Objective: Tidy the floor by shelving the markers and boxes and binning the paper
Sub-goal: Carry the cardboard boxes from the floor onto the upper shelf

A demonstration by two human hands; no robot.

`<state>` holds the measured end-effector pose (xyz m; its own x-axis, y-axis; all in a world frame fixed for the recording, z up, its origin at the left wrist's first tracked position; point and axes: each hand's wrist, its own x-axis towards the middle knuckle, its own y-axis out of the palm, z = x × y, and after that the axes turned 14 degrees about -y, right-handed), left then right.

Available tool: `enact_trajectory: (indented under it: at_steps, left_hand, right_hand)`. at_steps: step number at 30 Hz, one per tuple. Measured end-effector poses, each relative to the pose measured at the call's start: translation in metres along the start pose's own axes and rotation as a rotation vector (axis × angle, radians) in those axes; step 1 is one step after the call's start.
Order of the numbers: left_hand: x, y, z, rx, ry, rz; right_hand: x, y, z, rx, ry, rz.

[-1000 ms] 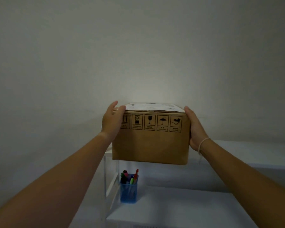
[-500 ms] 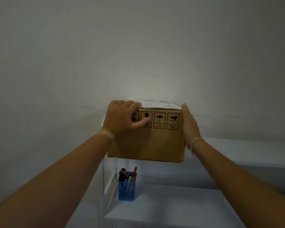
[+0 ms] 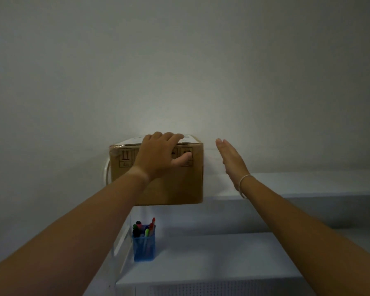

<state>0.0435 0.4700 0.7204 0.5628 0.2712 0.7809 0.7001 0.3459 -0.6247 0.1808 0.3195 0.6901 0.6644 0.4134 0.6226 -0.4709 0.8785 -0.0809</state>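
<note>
Head: hands (image 3: 158, 154) on box (image 3: 171, 184)

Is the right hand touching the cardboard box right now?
Apart. The head view shows the right hand open and flat, with bare wall visible between it and the cardboard box.

left hand (image 3: 158, 155) covers middle handling symbols on cardboard box (image 3: 177, 184) front, rest too small to read; box top label foreshortened, unreadable; box hides top shelf (image 3: 308, 183) left end; marker (image 3: 146, 232) bodies hidden inside blue cup (image 3: 144, 249); both forearms cut off by bottom edge
</note>
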Motion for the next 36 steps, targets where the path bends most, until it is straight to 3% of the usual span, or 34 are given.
enact_trajectory:
  at_steps: [5, 13, 21, 28, 36]
  left_hand:
    - [0.0, 0.004, -0.102, -0.262, 0.1, 0.046]
    - [-0.041, 0.041, -0.296, -0.649, 0.209, 0.232]
    - [-0.177, 0.051, -0.523, -0.947, 0.413, 0.618]
    - [-0.308, 0.039, -0.654, -1.055, 0.553, 0.939]
    - [-0.456, 0.039, -0.752, -0.98, 0.582, 1.273]
  right_hand:
    - [-0.022, -0.08, 0.004, -0.081, 0.018, -0.058]
    - [-0.116, -0.267, 0.009, -0.422, 0.084, -0.226]
    - [-0.336, -0.471, 0.036, -0.629, 0.331, -0.677]
    - [-0.52, -0.552, 0.055, -0.686, 0.554, -0.967]
    - [-0.699, -0.592, 0.044, -0.664, 0.849, -1.183]
